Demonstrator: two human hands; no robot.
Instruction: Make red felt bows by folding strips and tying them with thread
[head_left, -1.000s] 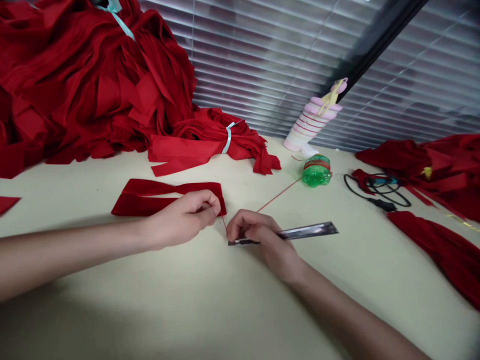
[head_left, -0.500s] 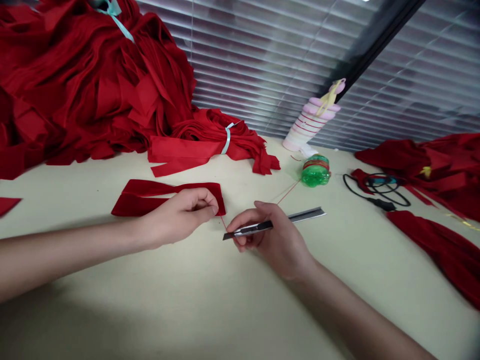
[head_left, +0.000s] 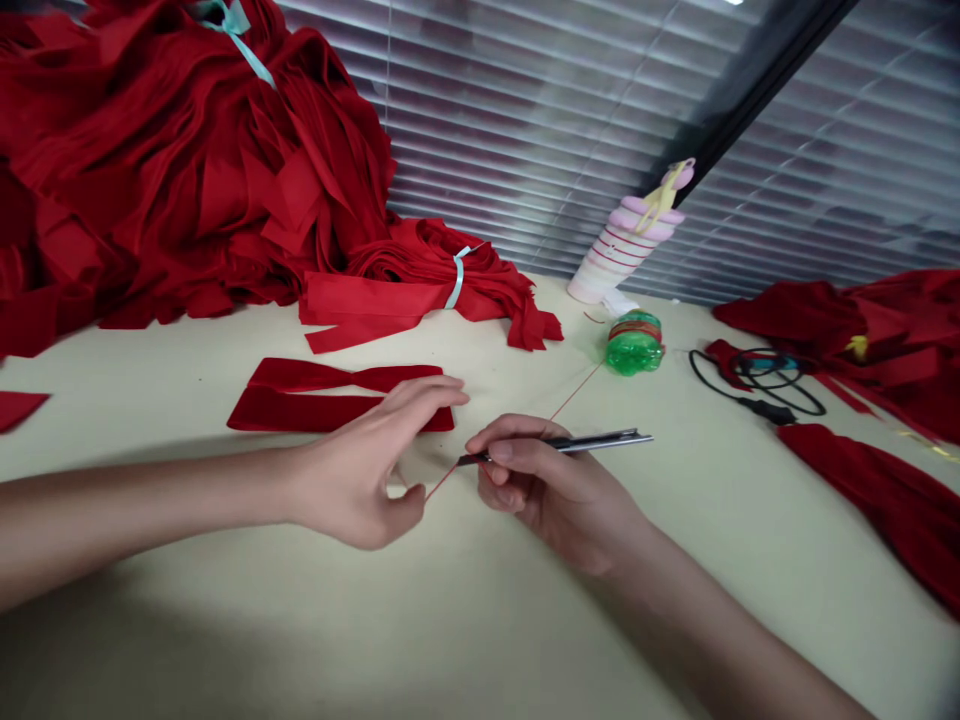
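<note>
Our left hand [head_left: 349,470] has sprung open since the earlier frame, leaving its pinch at the end of the folded red velvet ribbon [head_left: 337,405]. Its fingers now stretch over the ribbon's right end, and we cannot tell whether they touch it. The thumb sits low and apart from them, close to the red thread [head_left: 577,392], though we cannot tell if it has hold of the thread. Our right hand [head_left: 559,490] has a firm grip on a slim metal utility knife [head_left: 592,443] between thumb and fingers, and the knife has swung nearly level, pointing right. The thread runs taut-looking from beside the left thumb, past the right fingertips, to a green plastic bottle [head_left: 634,342] wrapped with rubber bands.

Behind the ribbon, a big pile of red fabric strips [head_left: 187,170] slumps on the cream table [head_left: 487,620], with a bundle of strips [head_left: 427,285] tied in pale blue ribbon in front of it. Farther right lie a black cable [head_left: 757,385] and more red cloth [head_left: 847,330]. A pink and white plastic holder [head_left: 626,250] stands against the window blinds [head_left: 525,120].
</note>
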